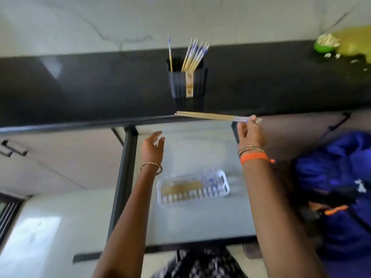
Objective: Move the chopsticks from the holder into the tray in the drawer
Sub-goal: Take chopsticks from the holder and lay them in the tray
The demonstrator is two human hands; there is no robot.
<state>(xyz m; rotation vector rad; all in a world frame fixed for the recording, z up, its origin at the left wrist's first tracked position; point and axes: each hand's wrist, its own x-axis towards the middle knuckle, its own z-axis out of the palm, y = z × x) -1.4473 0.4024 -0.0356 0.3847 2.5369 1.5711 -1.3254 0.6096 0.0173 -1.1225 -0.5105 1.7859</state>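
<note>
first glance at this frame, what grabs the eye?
The right hand pinches a pair of chopsticks by their patterned ends, holding them level at the dark counter's front edge. Behind them on the counter stands a black holder with more chopsticks fanned out of its top. Below, in the open drawer, a clear tray already has chopsticks lying in it, and the left hand hovers open above it.
</note>
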